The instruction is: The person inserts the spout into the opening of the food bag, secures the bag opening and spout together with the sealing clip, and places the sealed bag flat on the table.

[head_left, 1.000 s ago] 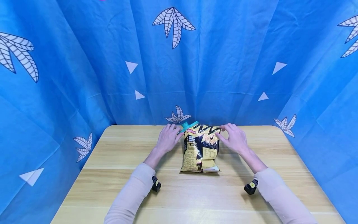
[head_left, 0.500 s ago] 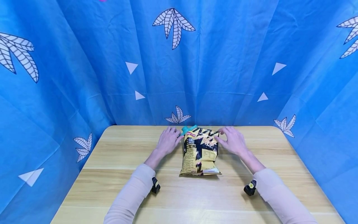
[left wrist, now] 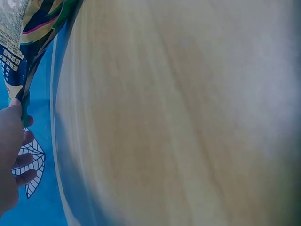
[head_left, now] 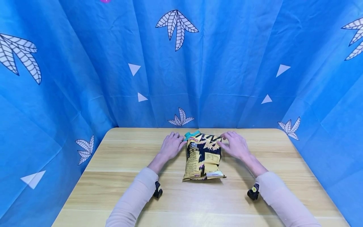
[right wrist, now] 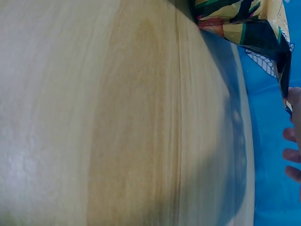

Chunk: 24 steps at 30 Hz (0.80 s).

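A gold and black chip bag (head_left: 202, 157) stands at the middle of the table, its back panel of small print facing me and its top leaning away. Across its top left corner sits a teal sealing clip (head_left: 188, 135). My left hand (head_left: 171, 145) pinches that corner between thumb and index finger, the other fingers loose, as the left wrist view shows beside the bag's side (left wrist: 28, 42). At the opposite top corner, my right hand (head_left: 236, 145) pinches the bag's edge. In the right wrist view the bag's corner (right wrist: 281, 70) tapers down to the thumb.
The light wooden table (head_left: 119, 195) has rounded far corners. A blue curtain (head_left: 227, 63) with white leaf and triangle prints hangs right behind it and along both sides. Black wrist cameras (head_left: 157, 190) hang below the sleeves.
Both hands have lowered the bag's top and drawn the bag slightly toward me. Each hand keeps its pinch on its corner.
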Motion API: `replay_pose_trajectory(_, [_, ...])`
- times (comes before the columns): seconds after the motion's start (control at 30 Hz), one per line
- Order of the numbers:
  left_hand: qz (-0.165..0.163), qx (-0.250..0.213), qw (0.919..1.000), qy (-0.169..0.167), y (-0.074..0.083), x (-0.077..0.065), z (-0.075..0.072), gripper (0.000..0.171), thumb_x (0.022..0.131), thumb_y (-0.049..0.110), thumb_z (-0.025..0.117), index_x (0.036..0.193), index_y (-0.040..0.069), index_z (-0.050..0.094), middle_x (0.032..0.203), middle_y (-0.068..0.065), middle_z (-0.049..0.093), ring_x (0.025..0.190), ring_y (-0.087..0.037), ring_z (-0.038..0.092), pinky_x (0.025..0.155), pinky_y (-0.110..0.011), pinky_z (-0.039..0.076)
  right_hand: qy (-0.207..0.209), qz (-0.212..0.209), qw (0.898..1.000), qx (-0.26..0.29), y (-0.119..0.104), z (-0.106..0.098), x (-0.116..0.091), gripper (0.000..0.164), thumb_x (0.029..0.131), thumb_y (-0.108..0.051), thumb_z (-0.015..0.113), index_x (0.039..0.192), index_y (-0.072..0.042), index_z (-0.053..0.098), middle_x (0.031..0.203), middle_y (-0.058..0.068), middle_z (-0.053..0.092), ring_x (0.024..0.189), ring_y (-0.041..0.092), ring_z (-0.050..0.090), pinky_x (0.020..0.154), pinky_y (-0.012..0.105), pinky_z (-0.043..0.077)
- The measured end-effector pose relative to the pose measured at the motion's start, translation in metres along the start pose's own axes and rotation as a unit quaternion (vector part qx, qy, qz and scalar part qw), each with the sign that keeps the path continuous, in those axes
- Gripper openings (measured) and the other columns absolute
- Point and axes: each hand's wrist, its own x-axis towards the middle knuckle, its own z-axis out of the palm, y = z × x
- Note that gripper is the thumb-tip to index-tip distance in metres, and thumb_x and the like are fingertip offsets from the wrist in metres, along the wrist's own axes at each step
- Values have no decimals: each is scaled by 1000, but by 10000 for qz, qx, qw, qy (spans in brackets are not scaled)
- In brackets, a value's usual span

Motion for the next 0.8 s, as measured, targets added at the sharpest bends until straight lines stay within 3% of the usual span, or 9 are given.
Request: replay_pose_trajectory(0.8, [-208, 145, 9981, -565, -4, -2, 10, 46, 112, 47, 44, 130, 14, 69, 125, -12, 65, 116, -30, 60, 98, -49, 56, -390, -38, 9992, -53, -2, 10, 0, 42, 101, -44, 67, 122, -7, 71, 114, 18, 74, 104, 34, 70, 91, 58, 59])
